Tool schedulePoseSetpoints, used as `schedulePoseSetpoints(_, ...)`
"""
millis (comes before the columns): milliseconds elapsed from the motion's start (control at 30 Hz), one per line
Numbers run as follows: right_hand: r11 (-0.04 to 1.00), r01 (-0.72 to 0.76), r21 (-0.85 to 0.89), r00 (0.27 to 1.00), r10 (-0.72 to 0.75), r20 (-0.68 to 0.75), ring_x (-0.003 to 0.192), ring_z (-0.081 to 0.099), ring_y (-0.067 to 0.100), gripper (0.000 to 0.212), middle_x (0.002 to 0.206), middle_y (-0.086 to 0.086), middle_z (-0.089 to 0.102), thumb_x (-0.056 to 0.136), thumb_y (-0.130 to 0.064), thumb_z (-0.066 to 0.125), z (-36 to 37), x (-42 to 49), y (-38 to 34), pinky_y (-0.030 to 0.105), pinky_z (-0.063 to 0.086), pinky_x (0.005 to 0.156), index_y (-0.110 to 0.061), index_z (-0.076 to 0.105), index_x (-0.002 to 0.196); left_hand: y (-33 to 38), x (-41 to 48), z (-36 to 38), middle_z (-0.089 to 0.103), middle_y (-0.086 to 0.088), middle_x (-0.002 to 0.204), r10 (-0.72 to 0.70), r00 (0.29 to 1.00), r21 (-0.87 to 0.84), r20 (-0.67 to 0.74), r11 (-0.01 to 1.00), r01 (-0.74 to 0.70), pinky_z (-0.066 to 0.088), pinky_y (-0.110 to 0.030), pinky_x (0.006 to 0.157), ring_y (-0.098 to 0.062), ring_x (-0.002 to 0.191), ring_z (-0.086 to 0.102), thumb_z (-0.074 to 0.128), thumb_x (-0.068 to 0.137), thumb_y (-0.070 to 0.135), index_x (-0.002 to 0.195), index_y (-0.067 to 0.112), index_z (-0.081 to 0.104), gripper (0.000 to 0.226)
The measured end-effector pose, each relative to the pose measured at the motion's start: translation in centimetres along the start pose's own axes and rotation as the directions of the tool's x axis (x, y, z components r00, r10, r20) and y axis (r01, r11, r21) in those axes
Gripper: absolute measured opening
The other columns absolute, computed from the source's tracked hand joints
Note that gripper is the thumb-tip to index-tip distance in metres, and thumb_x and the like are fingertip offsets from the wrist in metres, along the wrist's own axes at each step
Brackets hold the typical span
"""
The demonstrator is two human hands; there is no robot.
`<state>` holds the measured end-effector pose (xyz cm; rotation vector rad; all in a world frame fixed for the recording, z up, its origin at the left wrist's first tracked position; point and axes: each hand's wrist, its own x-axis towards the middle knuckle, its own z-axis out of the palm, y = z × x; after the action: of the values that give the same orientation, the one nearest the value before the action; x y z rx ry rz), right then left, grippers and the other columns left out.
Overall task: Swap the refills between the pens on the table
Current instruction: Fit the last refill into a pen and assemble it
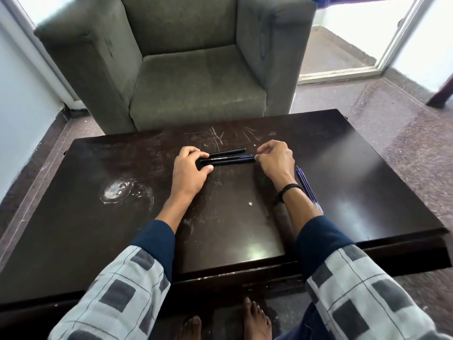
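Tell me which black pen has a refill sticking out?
The nearer black pen: the right hand pinches its blue refill. The farther black pen shows none.

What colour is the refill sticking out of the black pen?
The refill is blue, best seen in the head view.

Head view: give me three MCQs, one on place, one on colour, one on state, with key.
1. Where do the blue pens lie?
A. on the armchair seat
B. on the table, beside the right forearm
C. on the floor

2. What colour is the refill that the right hand pinches?
A. red
B. green
C. blue

3. What is the left hand doing?
A. lying flat, fingers straight
B. gripping the black pen at its left end
C. hanging off the table

Key: 1 B, they lie on the tabletop right of the forearm. 2 C, a blue tip shows at the pen's right end. 3 B, its fingers curl round the barrel.
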<state>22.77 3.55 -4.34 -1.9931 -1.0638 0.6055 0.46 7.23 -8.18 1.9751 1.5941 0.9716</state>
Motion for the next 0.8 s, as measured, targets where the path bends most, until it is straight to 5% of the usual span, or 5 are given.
schedulePoseSetpoints(300,0.998,0.024,-0.054,0.997,-0.02,0.07,0.096,0.068,0.022,0.01,0.098,-0.004,0.073,0.079,-0.022,0.072,-0.5,-3.1,-0.3,0.03,0.052,0.085,-0.028,0.07,0.086,1.0,-1.0,-1.7,0.058,0.003,0.123,-0.021,0.999,-0.055,-0.027,0.998,0.019,0.05,-0.046,0.1,-0.022,0.113,0.056,0.082,0.079,0.017,0.116,0.02,0.072,0.039)
schedulePoseSetpoints(467,0.995,0.051,-0.082,0.995,-0.044,0.086,0.096,0.069,0.023,0.012,0.099,-0.004,0.074,0.079,-0.02,0.071,-1.3,-4.6,-1.7,0.029,0.051,0.084,-0.03,0.069,0.086,2.8,-1.3,-3.0,0.062,-0.002,0.123,0.019,1.0,0.005,-0.011,1.0,-0.019,0.04,-0.028,0.103,-0.025,0.114,0.056,0.081,0.081,0.018,0.121,0.015,0.072,0.041)
schedulePoseSetpoints(800,0.999,0.013,0.031,1.0,-0.013,0.02,0.088,0.067,0.018,0.01,0.089,-0.008,0.072,0.082,-0.02,0.068,-1.7,-4.0,-1.7,0.024,0.044,0.075,-0.025,0.074,0.088,3.4,1.3,-0.3,0.043,-0.001,0.159,0.118,0.957,0.157,0.264,0.974,-0.163,0.024,-0.037,0.121,-0.028,0.146,0.038,0.067,0.096,0.029,0.141,0.024,0.06,0.046)
